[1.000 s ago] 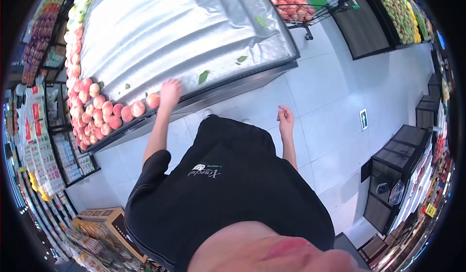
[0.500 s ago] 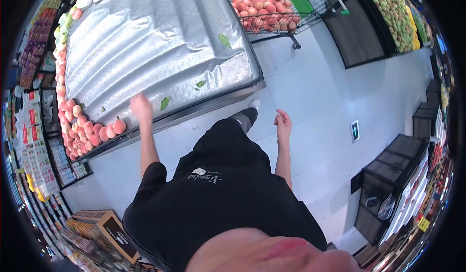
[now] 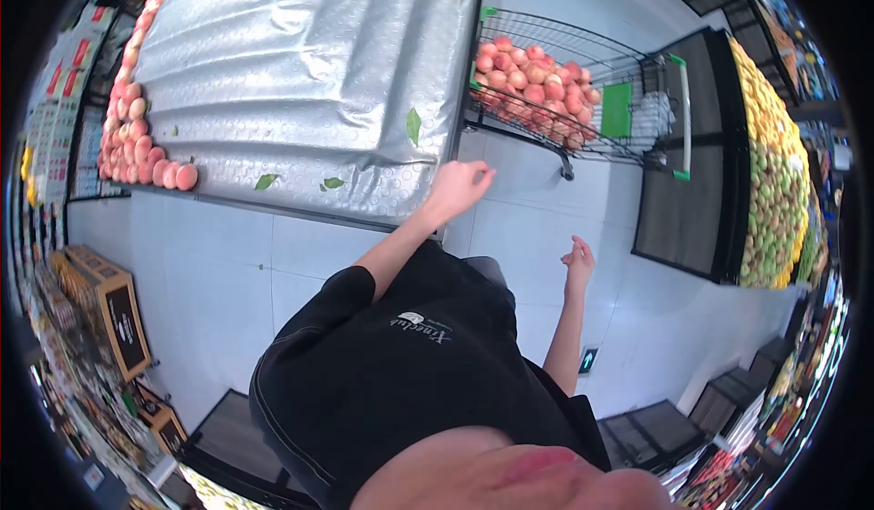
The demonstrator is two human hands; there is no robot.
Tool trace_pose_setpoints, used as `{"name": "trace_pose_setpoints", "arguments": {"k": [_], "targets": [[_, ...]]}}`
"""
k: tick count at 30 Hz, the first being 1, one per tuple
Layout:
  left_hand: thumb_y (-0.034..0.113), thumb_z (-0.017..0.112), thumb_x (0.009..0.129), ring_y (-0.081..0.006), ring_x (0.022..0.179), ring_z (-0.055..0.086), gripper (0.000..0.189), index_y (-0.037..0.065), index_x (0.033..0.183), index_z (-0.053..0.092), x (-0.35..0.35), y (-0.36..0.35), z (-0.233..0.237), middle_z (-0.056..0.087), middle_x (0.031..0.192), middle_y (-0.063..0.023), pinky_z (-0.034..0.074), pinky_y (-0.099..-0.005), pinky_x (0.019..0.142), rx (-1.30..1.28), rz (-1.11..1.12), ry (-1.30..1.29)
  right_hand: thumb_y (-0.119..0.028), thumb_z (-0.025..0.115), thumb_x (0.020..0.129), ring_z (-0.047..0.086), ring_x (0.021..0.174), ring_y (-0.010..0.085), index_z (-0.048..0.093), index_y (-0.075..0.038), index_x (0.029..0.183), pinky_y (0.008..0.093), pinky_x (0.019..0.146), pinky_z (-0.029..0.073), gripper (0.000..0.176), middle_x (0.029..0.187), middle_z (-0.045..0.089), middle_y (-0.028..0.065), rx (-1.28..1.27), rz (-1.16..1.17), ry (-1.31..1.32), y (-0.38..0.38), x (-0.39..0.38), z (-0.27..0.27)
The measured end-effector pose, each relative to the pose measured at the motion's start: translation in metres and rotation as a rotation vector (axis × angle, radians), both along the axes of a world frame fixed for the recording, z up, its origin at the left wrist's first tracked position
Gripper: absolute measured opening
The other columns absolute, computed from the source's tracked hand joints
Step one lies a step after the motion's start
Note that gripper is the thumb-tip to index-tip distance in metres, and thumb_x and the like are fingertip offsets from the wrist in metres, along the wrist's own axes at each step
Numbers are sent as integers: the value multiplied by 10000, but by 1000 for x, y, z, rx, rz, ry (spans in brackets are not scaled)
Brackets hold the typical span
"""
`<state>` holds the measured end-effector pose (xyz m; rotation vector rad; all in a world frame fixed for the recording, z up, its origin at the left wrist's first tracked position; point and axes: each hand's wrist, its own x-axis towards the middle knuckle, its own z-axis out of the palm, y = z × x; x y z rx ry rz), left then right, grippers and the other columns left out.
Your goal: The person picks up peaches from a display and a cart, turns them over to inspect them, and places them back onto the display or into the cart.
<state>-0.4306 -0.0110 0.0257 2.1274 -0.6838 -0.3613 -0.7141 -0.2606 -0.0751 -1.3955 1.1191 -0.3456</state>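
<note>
My left hand hovers by the near right corner of a display table covered with silver padded sheeting. Its fingers are loosely bent, with a gap beside the thumb, and it holds nothing. Farther right, over the floor, is my right hand, its fingers slightly curled and apart, also holding nothing. Beyond both hands stands a wire shopping cart with a heap of peaches in it. More peaches line the left edge and near left corner of the table. A green leaf lies on the sheeting.
To the right is a dark produce stand with green and yellow fruit. Pale tiled floor runs between table, cart and stand. A floor sign lies near my right arm. Boxes and shelves are at the left.
My view has turned right, so the cart shows more fully. My left hand has moved right, from over the table's front part to its near right corner. My right hand stays free.
</note>
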Motion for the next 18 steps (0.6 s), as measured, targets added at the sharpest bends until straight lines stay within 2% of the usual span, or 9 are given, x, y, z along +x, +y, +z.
{"name": "trace_pose_setpoints", "arguments": {"k": [3, 5, 7, 9, 10, 12, 14, 15, 18], "targets": [[315, 628, 904, -372, 639, 648, 291, 50, 829, 722, -15, -14, -20, 628, 622, -175, 522, -448, 605, -167, 33, 93, -166, 585, 955, 518, 705, 84, 589, -62, 1265, 250, 668, 479, 327, 810, 574, 18, 108, 23, -53, -70, 19, -21], [307, 635, 907, -359, 576, 605, 270, 60, 835, 716, -23, -17, -27, 607, 591, -157, 472, -435, 551, -129, 54, 41, -160, 596, 938, 584, 858, 115, 559, -95, 1319, 294, 756, 502, 389, 989, 626, 44, 60, 120, 31, -151, 27, -58], [290, 640, 909, -332, 540, 585, 247, 61, 851, 715, -36, -9, -22, 603, 586, -140, 447, -415, 527, -53, 128, 7, -160, 608, 937, 591, 1070, 242, 550, -25, 1324, 372, 923, 476, 414, 1178, 626, 117, -301, 138, 84, -255, 41, -85], [264, 642, 912, -290, 531, 587, 226, 54, 877, 718, -51, -22, -6, 615, 606, -126, 447, -387, 534, 18, 215, -17, -219, 697, 821, 603, 1104, 279, 575, -17, 1295, 395, 965, 465, 529, 1246, 618, 177, -760, 82, 226, -405, 52, -109], [258, 642, 915, -258, 534, 583, 231, 47, 863, 720, -59, -32, 0, 617, 616, -116, 445, -374, 537, -24, 306, 35, -363, 705, 780, 564, 1188, 352, 532, -9, 1323, 466, 966, 455, 671, 1292, 570, 229, -747, 10, 578, -415, 73, -43], [246, 643, 920, -195, 541, 574, 243, 32, 836, 722, -80, -51, 4, 621, 636, -97, 440, -349, 544, -124, 432, 141, -519, 667, 771, 486, 1275, 415, 479, -32, 1362, 538, 962, 432, 788, 1357, 499, 255, -1097, -346, 793, -475, 96, -33], [296, 670, 895, -196, 580, 606, 250, 58, 871, 744, -97, -73, -1, 682, 711, -93, 474, -341, 586, -161, 511, 162, -593, 608, 799, 438, 1310, 431, 447, -44, 1375, 569, 958, 410, 812, 1389, 452, 258, -988, -346, 828, -535, 108, -27], [303, 667, 900, -198, 581, 608, 251, 65, 892, 747, -104, -82, -6, 682, 709, -100, 476, -346, 588, -110, 497, 151, -615, 627, 803, 439, 1316, 429, 410, -26, 1417, 574, 976, 408, 877, 1425, 428, 283, -748, -217, 838, -561, 112, -23], [324, 662, 911, -192, 593, 611, 268, 74, 909, 758, -125, -97, -16, 674, 688, -119, 482, -358, 605, -28, 533, 251, -643, 651, 796, 415, 1347, 430, 304, -8, 1490, 590, 1014, 386, 1003, 1496, 348, 311, -362, 394, 602, -713, 118, -132]]}}
